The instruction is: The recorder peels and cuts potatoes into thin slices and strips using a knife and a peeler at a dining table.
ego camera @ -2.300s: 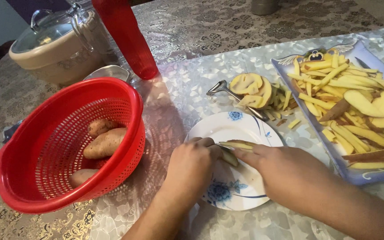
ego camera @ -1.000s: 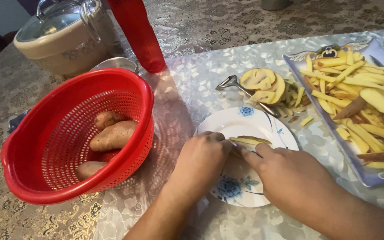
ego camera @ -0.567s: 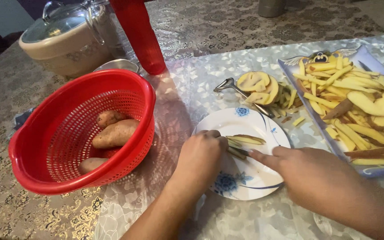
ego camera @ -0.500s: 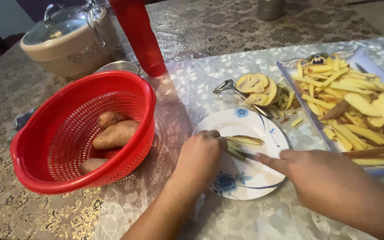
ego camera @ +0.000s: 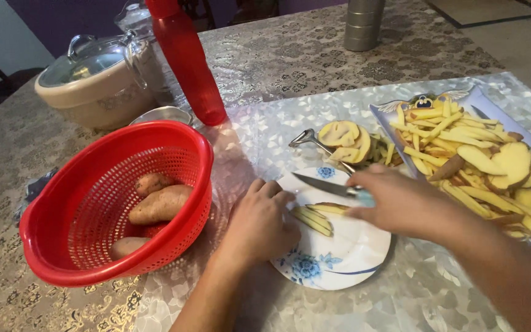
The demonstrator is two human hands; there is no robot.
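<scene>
Potato strips (ego camera: 313,216): pale yellow cut sticks lying on the white plate, left of its centre, touching the left hand's fingertips.
Plate (ego camera: 364,258): white, round, blue flower print; sits on the desk near the front edge; the landmark for all entries below.
Left hand (ego camera: 258,221): rests on the plate's left rim, fingers loosely spread and bent, fingertips pressing the potato strips; nothing gripped.
Right hand (ego camera: 401,203): raised over the plate's right side, fingers closed round the knife handle.
Knife (ego camera: 324,185): slim steel blade pointing left, held clear above the plate's far half.
Peeler (ego camera: 314,142): metal, just beyond the plate's far rim.
Potato slices (ego camera: 345,138): small heap of rounds and sticks, beyond the plate, beside the peeler.
Tray (ego camera: 493,98): rectangular, bluish, right of the plate, heaped with cut sticks and slices.
Colander (ego camera: 62,258): red plastic, left of the plate.
Whole potatoes (ego camera: 158,203): three, unpeeled, inside the colander.
Bottle (ego camera: 188,61): red, upright, far left of the plate.
Casserole (ego camera: 90,92): beige pot, glass lid, beyond the colander.
Desk (ego camera: 290,55): patterned cloth under a clear embossed cover.
</scene>
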